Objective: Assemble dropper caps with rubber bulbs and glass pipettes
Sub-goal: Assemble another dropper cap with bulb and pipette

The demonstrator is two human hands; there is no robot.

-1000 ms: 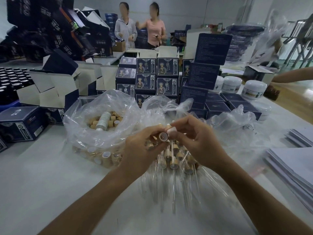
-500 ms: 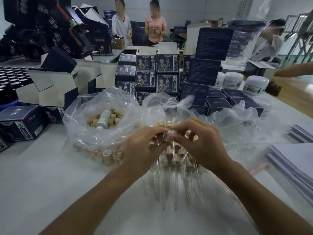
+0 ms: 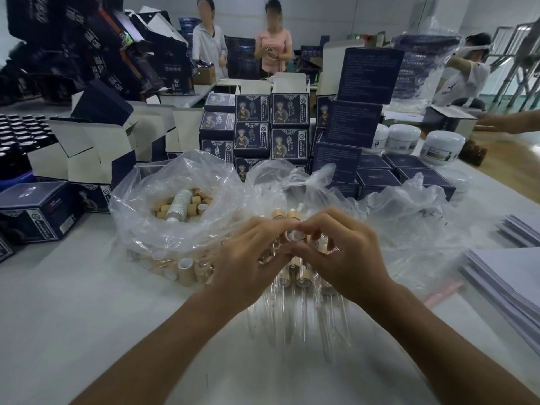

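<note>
pinching white rubber bulb (image 3: 293, 234), axis unclear, both hands.

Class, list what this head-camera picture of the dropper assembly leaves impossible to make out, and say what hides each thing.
1. Small white rubber bulb, head view: mostly covered by the left hand and right hand.
2. Clear glass pipettes: upper ends hidden under both hands.
3. Tan wooden caps: count blurred by the clear plastic bag.
4. Dark blue boxes: print too small.
</note>
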